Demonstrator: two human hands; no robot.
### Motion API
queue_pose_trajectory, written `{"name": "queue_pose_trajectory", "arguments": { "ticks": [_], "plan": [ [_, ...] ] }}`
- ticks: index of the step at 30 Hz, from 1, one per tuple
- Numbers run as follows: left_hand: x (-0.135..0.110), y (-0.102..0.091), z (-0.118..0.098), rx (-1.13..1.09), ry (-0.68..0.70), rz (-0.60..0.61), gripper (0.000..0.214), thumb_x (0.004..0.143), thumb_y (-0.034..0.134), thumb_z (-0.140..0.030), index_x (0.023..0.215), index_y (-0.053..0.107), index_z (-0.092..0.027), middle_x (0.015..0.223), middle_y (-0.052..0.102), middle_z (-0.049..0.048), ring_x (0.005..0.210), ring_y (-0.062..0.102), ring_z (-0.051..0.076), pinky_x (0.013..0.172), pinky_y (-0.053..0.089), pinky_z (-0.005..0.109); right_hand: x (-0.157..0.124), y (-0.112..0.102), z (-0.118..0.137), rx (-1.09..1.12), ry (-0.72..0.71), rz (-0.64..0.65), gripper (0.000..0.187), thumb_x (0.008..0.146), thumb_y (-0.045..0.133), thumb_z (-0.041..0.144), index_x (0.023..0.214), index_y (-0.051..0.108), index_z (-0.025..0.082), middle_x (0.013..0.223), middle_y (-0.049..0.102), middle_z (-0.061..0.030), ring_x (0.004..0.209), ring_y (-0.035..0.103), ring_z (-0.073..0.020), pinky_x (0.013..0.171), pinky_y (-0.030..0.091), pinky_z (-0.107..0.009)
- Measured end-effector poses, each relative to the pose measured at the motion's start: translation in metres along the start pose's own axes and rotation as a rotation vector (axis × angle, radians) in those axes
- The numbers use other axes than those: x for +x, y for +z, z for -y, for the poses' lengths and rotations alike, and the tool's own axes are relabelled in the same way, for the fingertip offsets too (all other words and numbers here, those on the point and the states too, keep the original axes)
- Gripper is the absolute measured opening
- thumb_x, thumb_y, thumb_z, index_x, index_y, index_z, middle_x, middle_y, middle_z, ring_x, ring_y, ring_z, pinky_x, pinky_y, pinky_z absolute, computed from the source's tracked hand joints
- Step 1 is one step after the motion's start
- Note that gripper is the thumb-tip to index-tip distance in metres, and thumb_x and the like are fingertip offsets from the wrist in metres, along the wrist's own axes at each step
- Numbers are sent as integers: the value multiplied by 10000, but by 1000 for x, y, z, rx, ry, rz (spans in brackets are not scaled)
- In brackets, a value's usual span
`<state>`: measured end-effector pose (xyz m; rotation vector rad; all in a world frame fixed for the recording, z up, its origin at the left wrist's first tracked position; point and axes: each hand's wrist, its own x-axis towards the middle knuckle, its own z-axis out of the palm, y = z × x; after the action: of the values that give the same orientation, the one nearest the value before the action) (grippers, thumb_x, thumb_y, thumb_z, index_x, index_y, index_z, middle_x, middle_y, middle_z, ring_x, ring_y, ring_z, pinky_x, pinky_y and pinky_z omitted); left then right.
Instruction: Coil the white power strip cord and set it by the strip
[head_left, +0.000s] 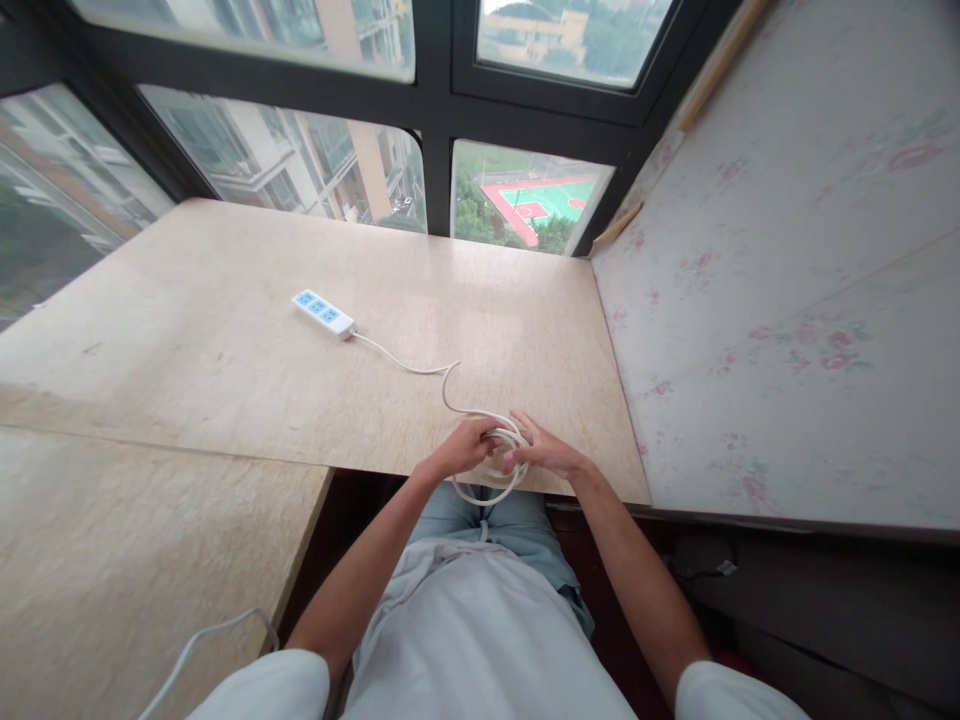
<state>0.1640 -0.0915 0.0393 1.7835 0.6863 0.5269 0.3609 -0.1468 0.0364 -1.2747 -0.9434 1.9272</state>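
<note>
A white power strip with several blue-faced sockets lies on the marble-look ledge. Its white cord runs right across the surface and loops up to my hands, where part of it forms a loose coil over the ledge's front edge. My left hand is closed on the coil from the left side. Around the coil's right side is my right hand, its thumb and fingers curled about the loops. The fingertips of both hands are partly hidden by the cord.
Dark-framed windows rise behind the ledge. At the right stands a wall with floral paper. Another white cable lies on the lower-left surface. Below the ledge's front edge, a dark recess opens.
</note>
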Motion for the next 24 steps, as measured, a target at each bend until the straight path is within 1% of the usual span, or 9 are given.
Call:
{"name": "queue_pose_trajectory", "arguments": {
  "ticks": [2,4,6,8,11,14,20,22,24],
  "plan": [
    [4,2,-2,-3,10,13,302,738,532,-49,939,731,-154,855,718,52,701,616,146,684,460,252,1,0,3,-56,-3,45,814,646,836,264,1367,460,218,1035,692,-39,746,670,-153,660,532,-257],
    [7,2,-1,-84,-33,-32,238,741,588,-85,917,733,-155,818,715,52,709,621,155,668,462,250,3,2,4,-93,-37,24,627,656,825,262,1228,580,184,947,700,-30,714,655,-144,607,517,-230],
    [10,2,2,-297,-113,-97,191,746,681,-188,926,724,-141,801,712,63,677,629,155,635,475,249,6,6,2,-71,-90,-84,511,653,823,258,1116,628,165,893,706,-31,725,651,-152,585,513,-225],
    [12,1,7,-570,-192,-194,282,714,765,-296,927,706,-121,765,701,65,613,624,138,595,489,241,8,10,-2,16,-165,-220,465,646,823,264,1059,634,166,850,705,-21,673,635,-143,565,514,-234],
    [13,2,12,-910,-291,-358,392,625,852,-313,910,682,-103,700,683,42,542,602,103,542,493,212,11,18,-7,213,-267,-346,428,633,825,251,1006,627,183,745,664,32,539,560,-91,546,504,-229],
    [15,10,12,-1130,-359,-488,388,591,876,-245,886,670,-100,658,667,15,505,583,76,502,490,175,12,28,-8,412,-343,-344,433,652,798,224,1041,610,206,657,590,77,490,493,-67,556,504,-223],
    [23,31,3,-1416,-336,-922,189,686,798,-141,777,633,-126,635,637,-28,521,590,43,537,511,127,18,54,-12,670,-518,-339,468,703,741,211,1137,571,252,673,529,86,557,512,-77,664,527,-246],
    [25,30,-1,-1446,-341,-1010,148,709,767,-111,767,631,-127,646,641,-28,522,593,41,535,514,122,19,59,-14,680,-527,-330,478,702,741,211,1143,564,264,692,529,85,582,535,-82,706,534,-265],
    [26,25,-4,-1441,-368,-1036,137,713,750,-87,771,632,-126,656,649,-25,509,589,36,518,509,113,19,60,-14,663,-523,-317,500,697,746,209,1155,555,269,684,524,89,572,535,-85,703,534,-276]
  ]
}}
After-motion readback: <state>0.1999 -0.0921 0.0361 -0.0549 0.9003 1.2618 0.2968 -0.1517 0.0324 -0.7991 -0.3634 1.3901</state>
